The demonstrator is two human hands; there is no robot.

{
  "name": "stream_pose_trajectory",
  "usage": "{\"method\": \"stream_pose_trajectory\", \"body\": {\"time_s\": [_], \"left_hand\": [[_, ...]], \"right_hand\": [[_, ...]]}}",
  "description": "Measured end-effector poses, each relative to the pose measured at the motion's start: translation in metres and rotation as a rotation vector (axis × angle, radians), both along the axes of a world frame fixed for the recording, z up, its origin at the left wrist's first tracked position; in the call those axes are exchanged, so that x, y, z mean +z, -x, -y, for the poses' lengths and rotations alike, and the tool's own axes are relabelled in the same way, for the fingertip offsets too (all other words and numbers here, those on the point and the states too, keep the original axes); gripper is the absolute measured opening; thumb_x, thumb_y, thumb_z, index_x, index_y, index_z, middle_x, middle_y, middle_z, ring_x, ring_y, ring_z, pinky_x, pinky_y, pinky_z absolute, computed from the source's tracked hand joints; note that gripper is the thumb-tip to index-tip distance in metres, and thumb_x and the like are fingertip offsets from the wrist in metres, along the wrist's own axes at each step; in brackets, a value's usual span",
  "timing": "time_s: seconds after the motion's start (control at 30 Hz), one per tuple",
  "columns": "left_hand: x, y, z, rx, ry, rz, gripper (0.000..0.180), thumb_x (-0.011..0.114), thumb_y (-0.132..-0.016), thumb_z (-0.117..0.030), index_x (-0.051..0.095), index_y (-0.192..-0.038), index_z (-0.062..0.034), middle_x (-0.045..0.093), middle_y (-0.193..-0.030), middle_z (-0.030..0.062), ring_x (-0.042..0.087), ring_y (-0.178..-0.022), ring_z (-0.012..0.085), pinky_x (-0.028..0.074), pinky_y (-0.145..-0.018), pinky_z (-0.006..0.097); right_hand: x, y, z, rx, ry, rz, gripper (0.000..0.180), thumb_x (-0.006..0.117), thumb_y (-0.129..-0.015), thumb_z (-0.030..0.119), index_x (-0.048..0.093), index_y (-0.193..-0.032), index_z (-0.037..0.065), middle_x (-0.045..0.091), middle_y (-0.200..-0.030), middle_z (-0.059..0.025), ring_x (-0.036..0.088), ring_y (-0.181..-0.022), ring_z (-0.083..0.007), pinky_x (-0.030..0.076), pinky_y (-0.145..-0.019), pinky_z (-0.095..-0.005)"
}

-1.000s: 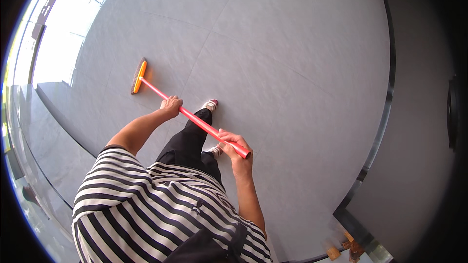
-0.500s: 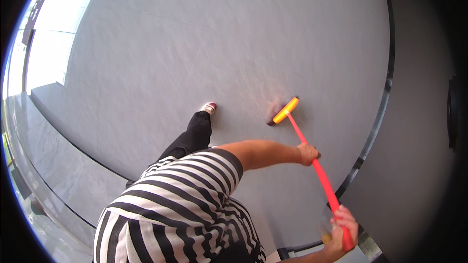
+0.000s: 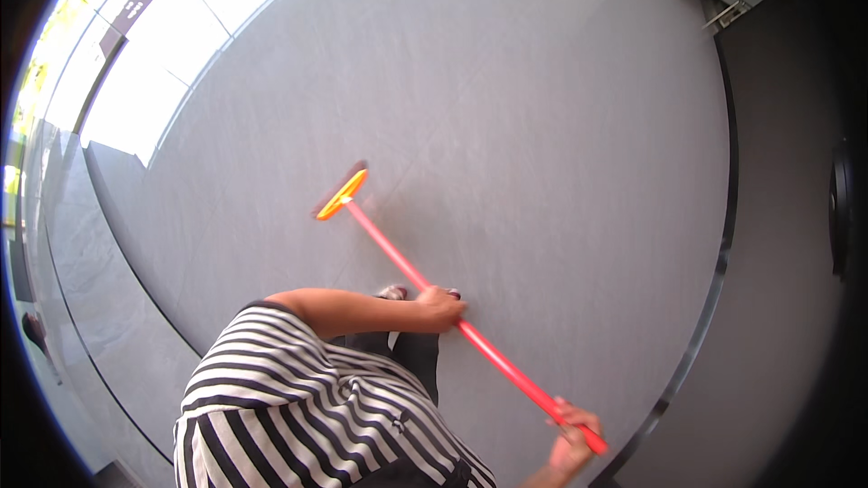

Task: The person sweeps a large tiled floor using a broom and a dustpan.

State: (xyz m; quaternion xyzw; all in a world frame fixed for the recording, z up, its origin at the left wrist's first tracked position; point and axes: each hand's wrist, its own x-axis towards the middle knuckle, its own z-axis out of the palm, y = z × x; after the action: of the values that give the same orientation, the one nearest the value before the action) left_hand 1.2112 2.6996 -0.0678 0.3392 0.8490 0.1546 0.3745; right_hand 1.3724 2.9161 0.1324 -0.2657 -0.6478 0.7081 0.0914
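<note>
A push broom with a long red handle (image 3: 506,369) slants across the lower middle of the view. Its orange head (image 3: 344,196), edged with dark bristles, is at the far left end over the grey floor. My left hand (image 3: 441,308) is wrapped round the handle partway along. Near the handle's butt end, my right hand (image 3: 575,438) grips it, slightly blurred. Part of my shoes (image 3: 392,293) shows just beyond my left forearm.
Grey smooth floor (image 3: 542,126) stretches ahead. A dark wall (image 3: 787,217) with a black baseboard (image 3: 729,172) runs along the right. Glass panels and bright daylight line the left side. A metal fitting (image 3: 728,14) sits at the far right corner.
The broom head has swung from the right over to the left, and both hands have moved left with the handle. My feet are now close together.
</note>
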Motion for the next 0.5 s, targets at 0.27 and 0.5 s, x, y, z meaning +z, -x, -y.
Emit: {"method": "stream_pose_trajectory", "body": {"time_s": [0.27,0.5], "left_hand": [[-0.169,0.045,0.203,0.619,0.443,-0.249,0.021,0.064,-0.071,-0.02,0.062,-0.092,-0.0141,0.051,-0.103,0.0081,0.047,-0.106,0.0237,0.046,-0.08,0.036],[-0.148,0.058,0.019,0.3,0.183,-0.128,0.016,0.057,-0.077,-0.022,0.061,-0.09,-0.013,0.059,-0.092,0.0066,0.055,-0.094,0.0239,0.048,-0.073,0.036]], "right_hand": [[-0.175,0.13,0.131,0.67,0.147,-0.041,0.007,0.057,-0.078,-0.004,0.057,-0.085,-0.003,0.061,-0.101,-0.0123,0.056,-0.101,-0.0244,0.047,-0.085,-0.0314],[-0.074,0.117,0.015,0.292,0.078,0.133,0.007,0.054,-0.077,-0.003,0.056,-0.082,-0.001,0.059,-0.1,-0.0166,0.053,-0.106,-0.0296,0.051,-0.073,-0.0354]]}}
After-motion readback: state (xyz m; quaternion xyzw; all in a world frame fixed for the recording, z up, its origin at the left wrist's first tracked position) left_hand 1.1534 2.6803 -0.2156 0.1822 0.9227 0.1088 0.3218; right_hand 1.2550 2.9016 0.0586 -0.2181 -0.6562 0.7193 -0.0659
